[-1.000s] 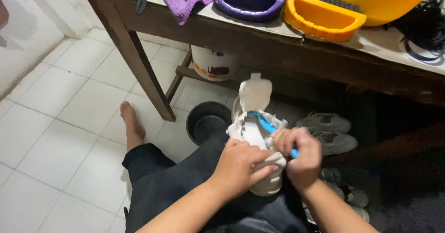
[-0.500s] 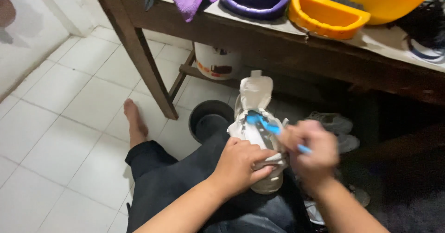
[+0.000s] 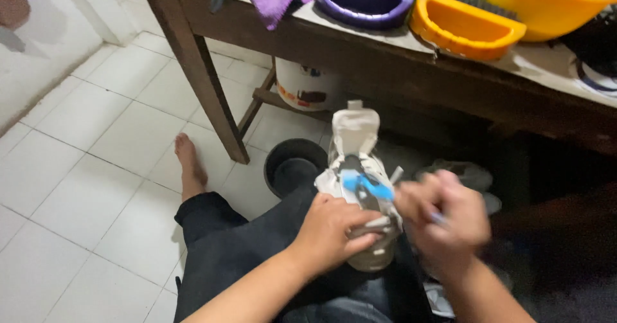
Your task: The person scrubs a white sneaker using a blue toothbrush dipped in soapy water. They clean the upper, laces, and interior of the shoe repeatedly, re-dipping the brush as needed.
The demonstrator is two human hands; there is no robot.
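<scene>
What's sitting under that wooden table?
Under the wooden table stand a white bucket and a black bowl on the tiles. Farther right it is dark, and the hands and shoe cover the rest.

The left hand (image 3: 331, 230) grips a white shoe (image 3: 360, 188) below the wooden table (image 3: 398, 56); the blurred right hand (image 3: 443, 217) holds a blue brush (image 3: 366, 185) on it.

One white shoe (image 3: 360, 181), one blue brush (image 3: 365, 187), perhaps three plastic basins (image 3: 463, 30), two hands (image 3: 334, 230)
</scene>
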